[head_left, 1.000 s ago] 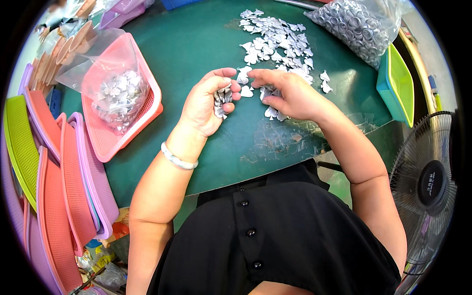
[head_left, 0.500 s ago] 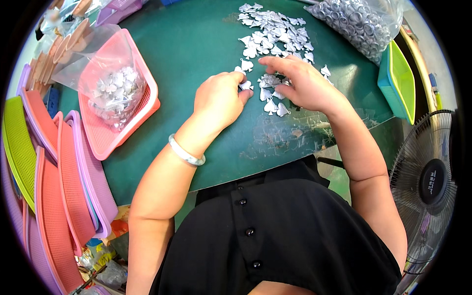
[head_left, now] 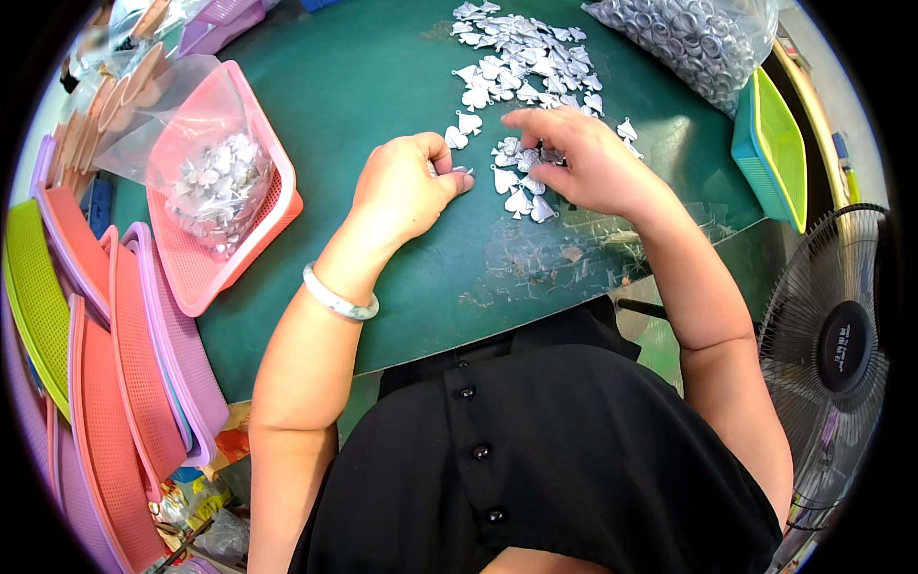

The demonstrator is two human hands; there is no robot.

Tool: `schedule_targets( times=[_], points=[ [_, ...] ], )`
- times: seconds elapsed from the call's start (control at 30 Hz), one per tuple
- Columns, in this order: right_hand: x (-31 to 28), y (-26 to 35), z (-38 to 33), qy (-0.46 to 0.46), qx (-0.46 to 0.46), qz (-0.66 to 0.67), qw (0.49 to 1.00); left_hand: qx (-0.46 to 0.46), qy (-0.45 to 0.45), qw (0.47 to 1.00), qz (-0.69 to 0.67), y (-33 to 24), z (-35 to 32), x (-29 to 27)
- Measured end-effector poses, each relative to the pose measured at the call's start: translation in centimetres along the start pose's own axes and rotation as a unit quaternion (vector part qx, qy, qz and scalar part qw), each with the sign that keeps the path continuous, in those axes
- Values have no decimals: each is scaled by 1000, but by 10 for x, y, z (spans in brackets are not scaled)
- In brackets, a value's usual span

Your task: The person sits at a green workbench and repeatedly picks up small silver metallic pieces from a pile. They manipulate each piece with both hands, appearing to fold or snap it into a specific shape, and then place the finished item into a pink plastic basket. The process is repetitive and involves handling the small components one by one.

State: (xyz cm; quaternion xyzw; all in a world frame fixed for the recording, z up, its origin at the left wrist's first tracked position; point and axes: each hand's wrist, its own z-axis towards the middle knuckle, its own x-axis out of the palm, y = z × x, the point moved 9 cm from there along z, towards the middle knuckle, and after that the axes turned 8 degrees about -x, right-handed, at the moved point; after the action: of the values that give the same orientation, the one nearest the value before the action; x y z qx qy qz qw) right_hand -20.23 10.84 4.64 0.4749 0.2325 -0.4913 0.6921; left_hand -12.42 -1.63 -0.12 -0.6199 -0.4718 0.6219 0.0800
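Small silvery spade-shaped metal charms, each with a tiny loop, lie on the green tabletop (head_left: pixel 411 297). My left hand (head_left: pixel 402 187) is closed, its fingers and thumb pinching at least one metal charm (head_left: pixel 463 172) that partly shows at the fingertips. To its right, my right hand (head_left: pixel 602 167) curves over a small cluster of charms (head_left: pixel 517 180), thumb and forefinger apart; its other fingers are partly hidden. Beyond both hands spreads a larger heap of charms (head_left: pixel 526 57). Two loose charms (head_left: pixel 462 130) rest between the heap and my left hand.
At the left, a pink basket (head_left: pixel 289 191) holds a clear bag of metal charms (head_left: pixel 225 187). Stacked coloured baskets (head_left: pixel 110 383) stand beside the table. A bag of metal rings (head_left: pixel 684 43), a green-and-blue basket (head_left: pixel 779 143) and a fan (head_left: pixel 832 364) are at the right.
My left hand has moved left and slightly nearer, away from the cluster, with a charm in its fingers. My right hand stays almost where it was.
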Motion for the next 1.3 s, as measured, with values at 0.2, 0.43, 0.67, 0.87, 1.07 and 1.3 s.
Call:
schedule_targets(
  times=[0.2, 0.43, 0.67, 0.87, 1.07, 1.3],
  points=[
    [5, 0, -1, 44, 76, 30, 996, 14, 17, 1000, -12, 2, -2, 1],
    [20, 40, -8, -12, -51, 48, 997, 11, 43, 998, -35, 12, -1, -2],
    [6, 25, -10, -19, 8, 10, 1000, 4, 48, 999, 24, 11, -6, -8],
    [20, 25, -10, 23, 14, -50, 998, 136, -49, 981, 130, -16, -22, -14],
    [24, 24, -6, 33, 22, -45, 998, 135, 40, 982, 124, -14, -24, -4],
    [4, 21, -15, -21, 31, 25, 999, 99, 59, 988, 102, -10, -22, -8]
  ],
)
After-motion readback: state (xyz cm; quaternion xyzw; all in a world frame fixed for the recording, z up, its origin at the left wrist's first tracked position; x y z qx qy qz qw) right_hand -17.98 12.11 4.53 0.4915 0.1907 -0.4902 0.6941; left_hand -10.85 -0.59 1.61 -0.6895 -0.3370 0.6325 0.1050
